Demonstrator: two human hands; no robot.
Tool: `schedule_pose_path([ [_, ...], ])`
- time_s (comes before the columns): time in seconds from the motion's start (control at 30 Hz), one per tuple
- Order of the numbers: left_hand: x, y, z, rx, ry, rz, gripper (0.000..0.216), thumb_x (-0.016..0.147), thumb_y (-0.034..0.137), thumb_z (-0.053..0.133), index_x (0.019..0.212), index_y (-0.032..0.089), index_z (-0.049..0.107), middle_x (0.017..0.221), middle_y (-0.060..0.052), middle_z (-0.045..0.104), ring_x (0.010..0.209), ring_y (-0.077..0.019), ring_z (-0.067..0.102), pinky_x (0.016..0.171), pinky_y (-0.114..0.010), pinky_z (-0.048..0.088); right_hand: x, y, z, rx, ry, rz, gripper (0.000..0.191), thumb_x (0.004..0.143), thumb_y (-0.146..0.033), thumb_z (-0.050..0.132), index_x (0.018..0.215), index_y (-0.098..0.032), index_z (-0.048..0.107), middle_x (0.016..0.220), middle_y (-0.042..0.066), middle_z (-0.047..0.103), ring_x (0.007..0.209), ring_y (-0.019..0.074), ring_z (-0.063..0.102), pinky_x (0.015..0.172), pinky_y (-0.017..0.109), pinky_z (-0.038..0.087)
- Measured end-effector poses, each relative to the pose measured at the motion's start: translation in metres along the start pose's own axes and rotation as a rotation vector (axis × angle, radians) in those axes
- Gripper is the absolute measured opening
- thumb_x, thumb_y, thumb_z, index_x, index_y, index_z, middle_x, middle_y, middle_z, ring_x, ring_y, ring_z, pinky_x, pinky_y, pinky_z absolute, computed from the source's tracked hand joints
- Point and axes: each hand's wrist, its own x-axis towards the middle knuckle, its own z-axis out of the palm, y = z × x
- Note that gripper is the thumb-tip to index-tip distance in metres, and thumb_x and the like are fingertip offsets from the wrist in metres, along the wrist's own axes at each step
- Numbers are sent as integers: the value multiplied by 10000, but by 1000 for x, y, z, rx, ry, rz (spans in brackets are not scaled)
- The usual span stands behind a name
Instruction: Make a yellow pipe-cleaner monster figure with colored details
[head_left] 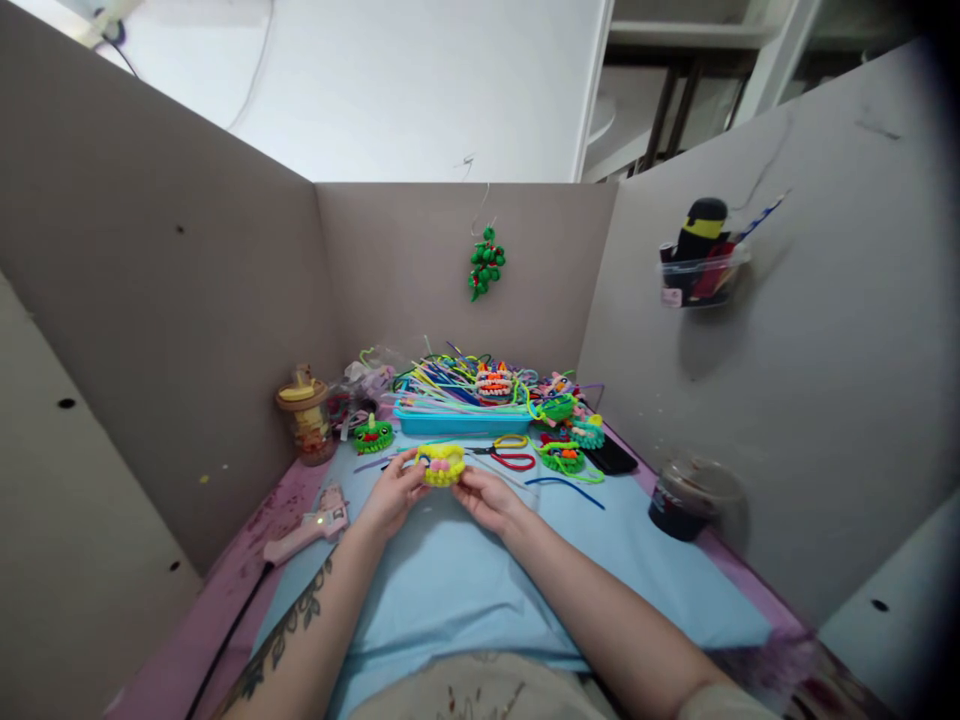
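Between both hands, above the light-blue cloth (465, 580), is a yellow ring-shaped pipe-cleaner craft (441, 466) with pink bits on its front. My left hand (396, 492) grips its left side, and my right hand (487, 497) pinches its lower right edge. Just behind it lie scissors (513, 461) with one yellow and one red handle. A green craft (373, 435) with eyes and a red mouth sits to the left. Other green crafts (562, 457) lie to the right, near a loose blue pipe cleaner (566, 488).
A blue tray (457, 424) heaped with pipe cleaners stands at the back. At left are a pink glue gun (311, 528) with its cord and a lidded cup (306, 420). A phone (611, 456) and a dark tub (686, 497) are at right. Grey panels enclose three sides.
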Motion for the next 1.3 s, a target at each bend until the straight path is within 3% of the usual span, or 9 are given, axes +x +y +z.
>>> schedule_pose_path([
  [0.23,0,-1,-2,-68,-15,-34,433,698,199,693,1084,190,497,938,-59,636,785,-142,639,706,-275,531,-9,-3,10,-27,8,-76,442,525,-72,698,918,-186,532,761,-13,651,677,108,623,641,215,494],
  [0.43,-6,3,0,-95,-151,-55,682,588,52,741,1176,222,439,1003,-64,637,861,-165,639,785,-298,517,-10,-5,12,-51,44,-116,471,518,-99,699,940,-185,508,774,-10,634,707,121,617,655,233,478],
  [0.63,-8,3,4,-46,-131,-27,683,563,61,755,1150,204,436,910,-50,662,767,-139,649,748,-257,508,-9,-1,15,-210,108,-195,531,508,-104,664,991,-207,468,832,-15,619,724,135,607,650,259,470],
  [0.8,-8,4,6,-62,-127,-37,670,576,57,730,1145,206,408,862,-49,667,741,-166,660,734,-300,518,-8,3,17,-323,131,-237,511,528,-153,646,998,-208,453,796,-20,610,671,136,596,606,257,462],
  [1.0,-9,4,10,-87,-102,-43,578,621,37,653,1121,202,417,930,-58,656,801,-170,659,726,-304,532,-8,2,20,-265,159,-205,478,540,-156,631,977,-198,443,786,-13,620,657,132,597,563,233,454],
  [1.3,-13,3,17,-110,-101,-58,596,557,20,678,1054,203,405,852,-27,662,773,-170,658,754,-326,522,-6,3,17,-187,144,-167,457,512,-97,606,931,-213,463,743,-31,604,645,134,596,564,248,472],
])
